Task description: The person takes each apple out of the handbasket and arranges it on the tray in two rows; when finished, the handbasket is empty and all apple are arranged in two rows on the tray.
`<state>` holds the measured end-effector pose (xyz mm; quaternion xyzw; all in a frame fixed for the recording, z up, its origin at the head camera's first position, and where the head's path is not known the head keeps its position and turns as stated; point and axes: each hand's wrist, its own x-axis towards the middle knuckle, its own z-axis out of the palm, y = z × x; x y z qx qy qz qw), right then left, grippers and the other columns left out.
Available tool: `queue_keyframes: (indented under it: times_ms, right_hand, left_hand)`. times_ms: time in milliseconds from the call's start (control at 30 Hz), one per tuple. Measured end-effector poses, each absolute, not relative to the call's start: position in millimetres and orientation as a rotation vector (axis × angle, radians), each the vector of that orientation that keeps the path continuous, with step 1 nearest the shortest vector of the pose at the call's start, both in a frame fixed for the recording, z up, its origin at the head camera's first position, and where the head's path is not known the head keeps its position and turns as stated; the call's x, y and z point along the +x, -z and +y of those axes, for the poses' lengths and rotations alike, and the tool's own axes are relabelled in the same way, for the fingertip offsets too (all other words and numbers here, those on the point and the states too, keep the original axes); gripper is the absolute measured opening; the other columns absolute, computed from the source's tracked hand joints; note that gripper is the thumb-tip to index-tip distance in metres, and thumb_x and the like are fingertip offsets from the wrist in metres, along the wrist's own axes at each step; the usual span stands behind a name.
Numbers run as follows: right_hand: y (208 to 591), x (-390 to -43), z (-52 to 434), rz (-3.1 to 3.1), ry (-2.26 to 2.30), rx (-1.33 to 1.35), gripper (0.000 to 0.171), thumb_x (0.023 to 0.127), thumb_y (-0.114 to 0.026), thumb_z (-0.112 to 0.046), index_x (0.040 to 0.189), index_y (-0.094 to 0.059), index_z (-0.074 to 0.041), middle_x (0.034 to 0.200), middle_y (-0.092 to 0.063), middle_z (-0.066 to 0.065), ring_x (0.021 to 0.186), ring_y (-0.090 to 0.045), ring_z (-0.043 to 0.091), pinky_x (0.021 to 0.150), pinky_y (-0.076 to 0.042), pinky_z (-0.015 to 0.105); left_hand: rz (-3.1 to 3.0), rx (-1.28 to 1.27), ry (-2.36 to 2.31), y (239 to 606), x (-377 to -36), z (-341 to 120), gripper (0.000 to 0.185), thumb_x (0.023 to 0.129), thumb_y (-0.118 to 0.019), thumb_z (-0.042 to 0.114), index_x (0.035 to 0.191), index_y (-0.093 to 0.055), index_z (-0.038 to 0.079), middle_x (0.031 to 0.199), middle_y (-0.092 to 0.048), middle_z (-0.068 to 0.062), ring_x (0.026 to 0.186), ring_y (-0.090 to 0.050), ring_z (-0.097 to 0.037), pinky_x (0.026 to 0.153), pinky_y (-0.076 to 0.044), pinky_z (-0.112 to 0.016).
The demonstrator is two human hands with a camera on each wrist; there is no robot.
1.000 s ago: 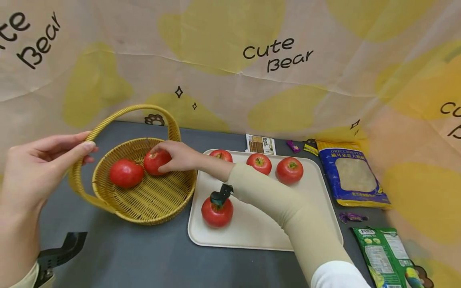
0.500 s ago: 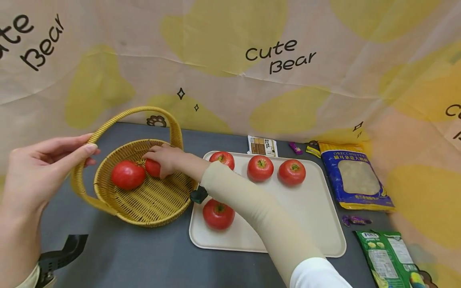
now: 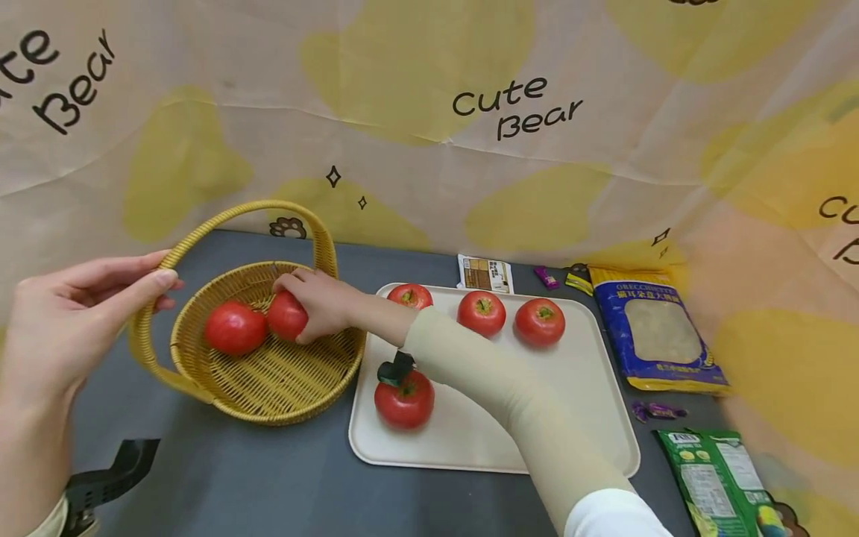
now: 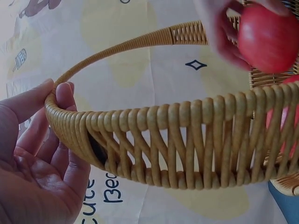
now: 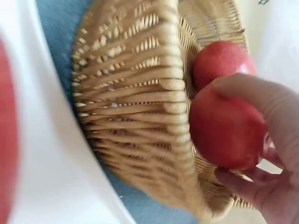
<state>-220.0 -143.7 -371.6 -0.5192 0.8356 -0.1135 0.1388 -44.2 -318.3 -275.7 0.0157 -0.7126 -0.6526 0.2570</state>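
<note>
Wicker, pale yellow and tightly woven, makes up the basket (image 3: pixel 268 377) that sits on the dark grey table (image 3: pixel 268 477), left of a cream tray (image 3: pixel 577 388). The person's right hand (image 3: pixel 322 302) reaches across from the tray side, forearm in a beige sleeve (image 3: pixel 510 395) stretched low over the tray's near-left corner, wrist bent slightly so the palm faces left. Its fingers and thumb curl round a red tomato (image 3: pixel 287 315), held inside the basket just above the weave; in the right wrist view the thumb lies over the top of the fruit and the fingertips wrap under it. A second tomato (image 3: pixel 235 328) lies in the basket, just beside the held one and apparently touching it.

The left hand (image 3: pixel 74 321) is raised at the basket's far-left side, palm turned inward. Its thumb presses on top of the arched handle (image 3: pixel 228 220) where the handle meets the rim, and the fingers curl behind it, so the grip is a light pinch on the handle.

On the tray, three tomatoes (image 3: pixel 482 313) stand in a row along the back edge, and a fourth tomato (image 3: pixel 404 400) sits alone near the front-left, partly hidden by a black wrist mount (image 3: pixel 394 369).
</note>
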Motion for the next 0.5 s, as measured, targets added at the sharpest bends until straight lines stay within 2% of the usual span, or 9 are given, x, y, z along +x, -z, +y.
queue_keyframes:
  times_ms: [133, 233, 400, 500]
  right_hand:
    - [366.3, -214.5, -120.8, 2.344, 0.570, -1.524, 0.086, 0.075, -0.082, -0.039, 0.145, -0.039, -0.016, 0.138, -0.041, 0.003, 0.119, -0.043, 0.013, 0.091, -0.044, 0.020]
    - [361.7, -209.0, -103.7, 2.319, 0.718, -1.488, 0.085, 0.074, -0.082, -0.042, 0.144, -0.041, -0.015, 0.133, -0.042, 0.003, 0.115, -0.045, 0.010, 0.088, -0.045, 0.018]
    - [357.0, -200.9, -71.1, 2.342, 0.929, -1.366, 0.079, 0.073, -0.081, -0.044, 0.140, -0.045, -0.021, 0.129, -0.044, 0.000, 0.111, -0.048, 0.008, 0.085, -0.047, 0.020]
    - [357.5, -195.6, -47.9, 2.345, 1.074, -1.236, 0.076, 0.073, -0.082, -0.042, 0.137, -0.045, -0.024, 0.129, -0.045, -0.003, 0.111, -0.048, 0.008, 0.083, -0.050, 0.022]
  left_hand:
    - [-1.979, 0.074, 1.737, 274.5, -43.2, -316.6, 0.026, 0.082, -0.070, -0.013, 0.101, -0.077, 0.004, 0.085, -0.075, 0.005, 0.058, -0.069, -0.007, 0.061, -0.052, -0.011]
    - [-2.038, 0.114, 1.661, 273.6, -42.6, -315.3, 0.029, 0.083, -0.069, -0.011, 0.100, -0.077, 0.011, 0.082, -0.074, 0.009, 0.058, -0.068, -0.005, 0.061, -0.051, -0.009]
    - [-2.001, 0.101, 1.668, 275.7, -43.8, -314.0, 0.030, 0.083, -0.068, -0.013, 0.100, -0.077, 0.011, 0.080, -0.074, 0.008, 0.056, -0.067, -0.005, 0.061, -0.051, -0.009]
    - [-1.897, 0.008, 1.778, 278.7, -46.1, -315.7, 0.030, 0.083, -0.065, -0.018, 0.101, -0.076, 0.005, 0.082, -0.074, 0.003, 0.057, -0.068, -0.007, 0.061, -0.052, -0.010]
